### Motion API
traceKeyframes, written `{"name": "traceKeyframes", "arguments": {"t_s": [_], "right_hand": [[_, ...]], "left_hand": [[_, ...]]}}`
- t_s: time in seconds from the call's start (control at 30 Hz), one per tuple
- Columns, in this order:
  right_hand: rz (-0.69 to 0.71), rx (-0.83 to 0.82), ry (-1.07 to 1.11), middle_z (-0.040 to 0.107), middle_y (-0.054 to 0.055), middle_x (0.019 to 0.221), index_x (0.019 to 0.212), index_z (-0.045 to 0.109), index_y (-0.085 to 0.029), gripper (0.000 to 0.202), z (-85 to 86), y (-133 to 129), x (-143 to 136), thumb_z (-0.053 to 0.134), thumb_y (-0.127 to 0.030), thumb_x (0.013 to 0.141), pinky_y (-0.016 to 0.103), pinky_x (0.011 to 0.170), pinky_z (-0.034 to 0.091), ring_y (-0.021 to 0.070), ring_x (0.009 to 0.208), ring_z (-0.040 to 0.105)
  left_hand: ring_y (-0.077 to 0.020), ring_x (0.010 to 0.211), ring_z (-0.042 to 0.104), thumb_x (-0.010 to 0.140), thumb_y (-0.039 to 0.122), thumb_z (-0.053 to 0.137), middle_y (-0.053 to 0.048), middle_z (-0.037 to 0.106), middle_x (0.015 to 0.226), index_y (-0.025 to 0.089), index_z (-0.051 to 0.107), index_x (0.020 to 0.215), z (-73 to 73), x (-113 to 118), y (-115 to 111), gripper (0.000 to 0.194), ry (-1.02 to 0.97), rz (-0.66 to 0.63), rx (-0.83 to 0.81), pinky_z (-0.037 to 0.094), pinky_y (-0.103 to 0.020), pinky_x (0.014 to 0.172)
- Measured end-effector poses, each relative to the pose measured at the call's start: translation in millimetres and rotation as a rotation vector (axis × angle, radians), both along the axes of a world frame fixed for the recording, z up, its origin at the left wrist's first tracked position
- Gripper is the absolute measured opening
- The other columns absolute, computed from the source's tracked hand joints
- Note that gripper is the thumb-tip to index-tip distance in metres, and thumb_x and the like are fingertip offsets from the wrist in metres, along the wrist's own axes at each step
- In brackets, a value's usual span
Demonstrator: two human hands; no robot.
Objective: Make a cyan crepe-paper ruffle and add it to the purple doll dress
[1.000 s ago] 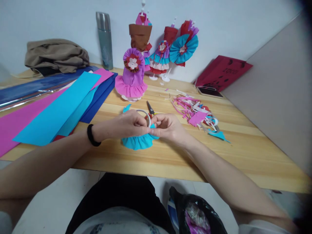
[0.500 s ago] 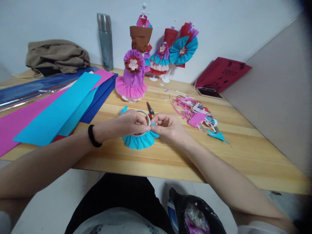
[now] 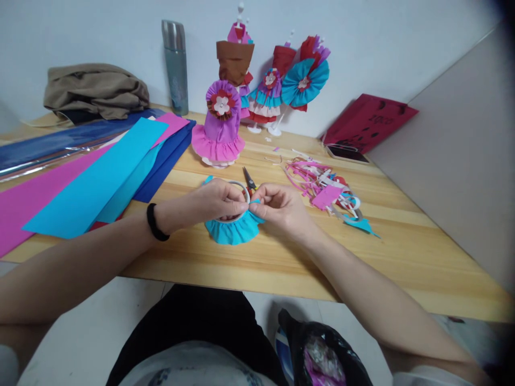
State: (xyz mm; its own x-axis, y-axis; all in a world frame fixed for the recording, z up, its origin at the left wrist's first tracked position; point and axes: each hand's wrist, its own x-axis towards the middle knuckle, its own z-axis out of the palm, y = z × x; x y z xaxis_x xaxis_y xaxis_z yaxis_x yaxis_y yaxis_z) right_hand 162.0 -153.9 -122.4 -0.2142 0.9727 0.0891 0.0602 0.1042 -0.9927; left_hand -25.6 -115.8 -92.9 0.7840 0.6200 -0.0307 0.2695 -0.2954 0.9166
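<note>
A white ring [image 3: 243, 188], apparently a tape roll, has pleated blue paper [image 3: 232, 232] fanned around its near side. My left hand [image 3: 223, 201] grips the ring, its thumb at the right edge and its fingers partly inside. Close beside it, my right hand [image 3: 276, 206] pinches the blue paper at the ring's right side. The two thumbs nearly meet there. Just behind the hands lie scissors [image 3: 249, 179], their handles partly hidden. A small blue paper end [image 3: 208, 179] shows behind my left hand.
Paper sheets [image 3: 96, 177] cover the left, with a cloth [image 3: 94, 91] and bottle [image 3: 175, 69] behind. Paper dresses [image 3: 221, 126] on stands line the back. Scraps [image 3: 328, 195], a phone [image 3: 346, 154] and a red bag [image 3: 370, 123] are at the right. A black bag [image 3: 330, 348] sits below.
The ring has tilted slightly, and more of its rim shows by my left hand. Both hands keep their hold. The whole view has shifted a little.
</note>
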Motion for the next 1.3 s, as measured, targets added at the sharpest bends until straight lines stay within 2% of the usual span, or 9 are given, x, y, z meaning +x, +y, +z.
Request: {"name": "traceKeyframes", "arguments": {"t_s": [0.17,0.3,0.47,0.67,0.87,1.0,1.1,1.2,1.3], "right_hand": [[-0.002,0.027,-0.005,0.057,-0.004,0.057,0.067,0.061,-0.018,0.034,-0.5,0.6,0.9,0.088,-0.039,0.062,0.024,0.051,0.039,0.0081,0.051,0.047],[-0.01,0.135,-0.089,0.058,-0.003,0.059,0.067,0.062,-0.019,0.031,1.7,-0.6,1.0,0.084,-0.041,0.067,0.026,0.054,0.04,0.0104,0.055,0.049],[-0.048,0.367,-0.247,0.063,0.0,0.066,0.068,0.064,-0.021,0.021,6.3,-4.9,1.7,0.073,-0.035,0.079,0.03,0.062,0.044,0.0139,0.062,0.055],[-0.127,0.817,-0.588,0.065,0.004,0.07,0.074,0.064,-0.022,0.015,8.5,-8.5,4.1,0.06,-0.025,0.088,0.039,0.074,0.047,0.019,0.069,0.06],[-0.193,1.006,-0.712,0.069,0.004,0.076,0.078,0.065,-0.025,0.016,6.6,-8.4,5.7,0.058,-0.027,0.092,0.044,0.088,0.048,0.0206,0.075,0.064],[-0.201,1.147,-0.763,0.07,0.003,0.077,0.081,0.064,-0.025,0.013,6.6,-8.9,4.9,0.059,-0.02,0.091,0.045,0.094,0.047,0.0198,0.076,0.065],[-0.187,1.136,-0.713,0.07,0.003,0.077,0.082,0.063,-0.024,0.01,6.2,-7.9,4.9,0.06,-0.02,0.091,0.043,0.087,0.049,0.0197,0.074,0.065],[-0.12,1.024,-0.611,0.069,0.005,0.075,0.082,0.062,-0.022,0.01,5.3,-6.3,5.3,0.059,-0.019,0.091,0.039,0.074,0.05,0.0197,0.073,0.065],[-0.081,0.939,-0.566,0.067,0.004,0.072,0.081,0.062,-0.021,0.011,4.5,-5.7,5.2,0.059,-0.019,0.091,0.038,0.07,0.049,0.0191,0.071,0.063]], "left_hand": [[-0.0065,0.052,0.038,0.078,0.027,0.054,0.004,0.04,0.057,0.015,0.046,0.055,-1.2,0.5,2.1,0.027,-0.001,0.02,0.011,0.033,-0.018,0.048],[-0.0063,0.053,0.039,0.078,0.026,0.054,0.004,0.041,0.058,0.015,0.047,0.055,-1.5,0.6,3.2,0.027,-0.008,0.033,0.063,0.033,-0.018,0.048],[-0.0069,0.055,0.041,0.079,0.027,0.053,0.003,0.043,0.06,0.015,0.049,0.058,-2.7,1.0,2.7,0.025,-0.033,0.063,0.099,0.033,-0.019,0.049],[-0.0081,0.06,0.042,0.083,0.03,0.053,0.002,0.045,0.065,0.014,0.051,0.064,-3.7,0.5,2.0,0.025,-0.029,0.096,0.081,0.036,-0.021,0.054],[-0.008,0.058,0.039,0.084,0.03,0.053,0.003,0.043,0.062,0.015,0.048,0.063,-5.1,0.5,2.3,0.026,-0.05,0.098,0.06,0.034,-0.021,0.053],[-0.0078,0.057,0.039,0.083,0.03,0.053,0.002,0.043,0.061,0.015,0.047,0.062,-6.5,0.4,3.0,0.027,-0.072,0.083,0.064,0.032,-0.021,0.052],[-0.0078,0.056,0.04,0.083,0.03,0.053,0.002,0.042,0.061,0.016,0.046,0.061,-6.4,0.4,3.1,0.027,-0.077,0.084,0.085,0.032,-0.021,0.051],[-0.0076,0.057,0.039,0.083,0.028,0.052,0.003,0.04,0.06,0.016,0.045,0.059,-6.1,1.2,3.1,0.027,-0.088,0.077,0.123,0.031,-0.021,0.051],[-0.0073,0.056,0.038,0.082,0.026,0.05,0.003,0.04,0.06,0.016,0.044,0.057,-7.4,2.5,4.0,0.027,-0.109,0.072,0.188,0.03,-0.021,0.05]]}}
